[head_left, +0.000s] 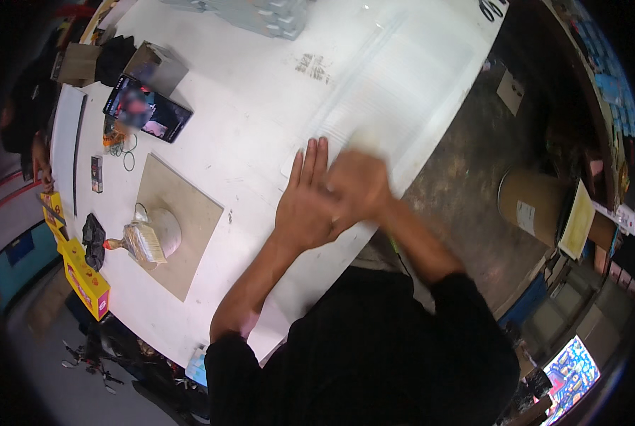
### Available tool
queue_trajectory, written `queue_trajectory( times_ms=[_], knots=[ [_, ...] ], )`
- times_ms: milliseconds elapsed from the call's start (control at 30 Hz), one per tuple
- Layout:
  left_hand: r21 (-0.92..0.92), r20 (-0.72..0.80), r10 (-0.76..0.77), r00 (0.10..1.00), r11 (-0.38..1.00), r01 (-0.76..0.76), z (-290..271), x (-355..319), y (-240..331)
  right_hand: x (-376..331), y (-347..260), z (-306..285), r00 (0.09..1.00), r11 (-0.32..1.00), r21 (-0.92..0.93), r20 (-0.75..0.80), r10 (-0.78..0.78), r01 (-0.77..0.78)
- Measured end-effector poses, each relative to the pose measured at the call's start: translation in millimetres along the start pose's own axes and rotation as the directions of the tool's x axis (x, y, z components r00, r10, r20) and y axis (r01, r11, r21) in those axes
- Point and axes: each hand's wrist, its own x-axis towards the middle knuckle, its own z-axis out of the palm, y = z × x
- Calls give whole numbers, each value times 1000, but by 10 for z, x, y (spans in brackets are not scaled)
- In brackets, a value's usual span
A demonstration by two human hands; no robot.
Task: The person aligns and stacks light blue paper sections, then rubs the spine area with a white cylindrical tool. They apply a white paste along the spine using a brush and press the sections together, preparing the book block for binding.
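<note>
My left hand (307, 202) lies flat on the near end of thin, see-through whitish sheets (431, 78) spread along the table's right side. Its fingers are stretched out. Right beside it, my right hand (360, 183) is closed and smeared by motion. A pale, blurred thing (366, 140) shows at its far side; its kind cannot be made out. To the left, a flat brush (143, 241) rests against a white tub (168, 226) on a brown board (188, 273).
A phone (147, 108) leans on a cardboard box (155, 67); rubber bands (128, 162) lie near. Grey-blue stacked pieces (268, 14) stand at the far edge, yellow boxes (83, 277) at the left. Another person's hand (42, 165) is far left. A brown drum (534, 206) stands right.
</note>
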Motion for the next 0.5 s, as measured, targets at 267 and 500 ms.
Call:
queue_trajectory(
  times_ms=[267,500],
  knots=[
    [-73,-93,-62,994,996,56,-22,27,47,176,-257,-346,920,696,660,-19,392,-283],
    [-6,-129,-30,991,1000,29,81,-43,-10,237,-291,-300,739,531,617,124,662,-580]
  ],
)
